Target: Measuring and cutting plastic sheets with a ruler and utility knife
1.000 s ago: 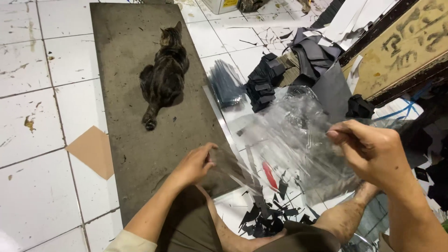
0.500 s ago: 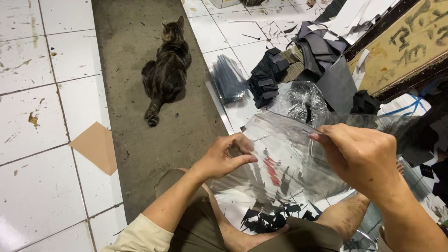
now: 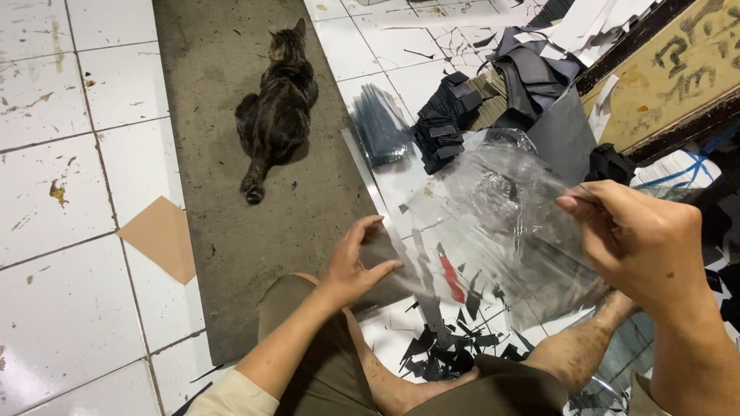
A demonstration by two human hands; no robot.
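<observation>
Both hands pinch clear plastic bag [image 3: 493, 223] over tiled floor [image 3: 54, 154], left hand [image 3: 356, 266] on near edge, right hand [image 3: 636, 239] on far edge; cat [image 3: 277, 108] well apart, scraps [image 3: 451, 347] below.

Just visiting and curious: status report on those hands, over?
Left hand and right hand both pinching a clear bag, held stretched above the floor. Black scraps below it. Cat lying apart, not in the way.
</observation>
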